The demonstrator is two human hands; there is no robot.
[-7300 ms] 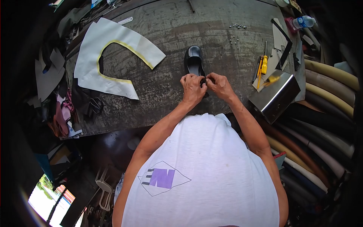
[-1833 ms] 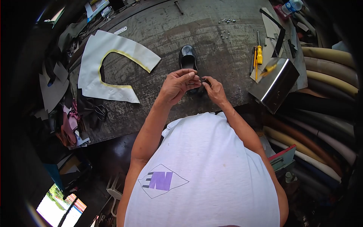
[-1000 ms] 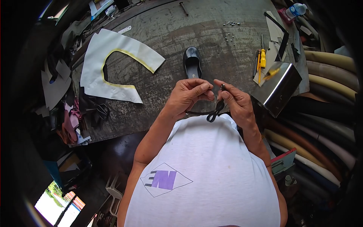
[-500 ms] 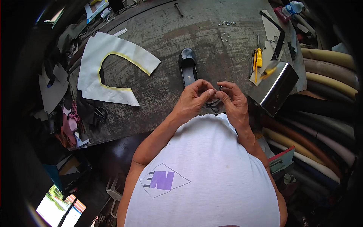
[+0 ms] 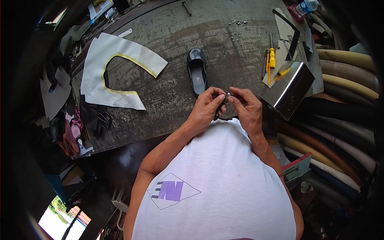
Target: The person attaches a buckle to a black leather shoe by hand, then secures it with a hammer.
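Observation:
My left hand (image 5: 206,107) is closed in a pinch on a thin black strap (image 5: 218,113), much of which is hidden under the fingers. Close beside it, my right hand (image 5: 248,109) pinches a small shiny metal bead (image 5: 229,94) between thumb and fingertips, right at the strap's end. Whether bead and strap are joined cannot be made out. Just beyond my left hand, a black shoe (image 5: 197,74) lies on the worn table (image 5: 168,96), its toe pointing away from me. Farther back lie several silvery beads (image 5: 239,22).
A white curved pattern piece (image 5: 96,70) with a yellow edge lies at left. On the right are a yellow screwdriver (image 5: 272,58), a shiny metal box (image 5: 289,90) and rolls of material (image 5: 348,80). Scissors (image 5: 105,119) rest near the left front edge.
My left hand has turned slightly and the strap is gathered beneath it. The silvery bead now shows between the fingertips. The shoe is less covered by my left hand.

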